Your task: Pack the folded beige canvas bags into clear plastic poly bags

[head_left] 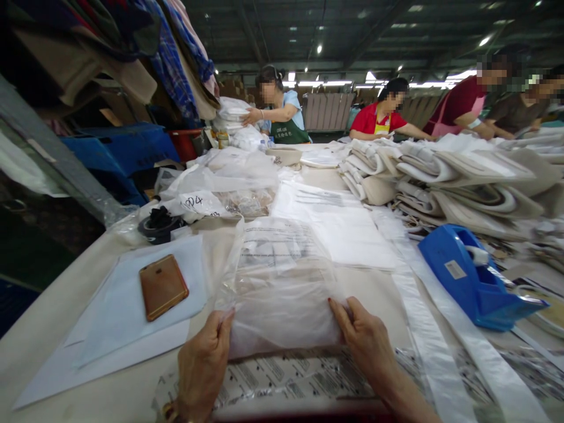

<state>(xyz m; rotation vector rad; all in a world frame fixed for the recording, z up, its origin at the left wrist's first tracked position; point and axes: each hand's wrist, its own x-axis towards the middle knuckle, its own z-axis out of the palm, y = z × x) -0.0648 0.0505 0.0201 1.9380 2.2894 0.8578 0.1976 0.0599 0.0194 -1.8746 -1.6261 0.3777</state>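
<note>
Bright white ceiling strip lamps (337,83) glare; the hall's left side is dim, edges bend, faces are pixelated.

Dim factory hall, dark beamed ceiling (352,29), fluorescent strip lights (337,83), long pale worktable (53,311).

The left hand (203,365) and right hand (366,343) grip the near corners of a clear plastic bag holding folded white cloth (282,294) on the desk (48,317), beside a rose-gold phone (163,286).
</note>
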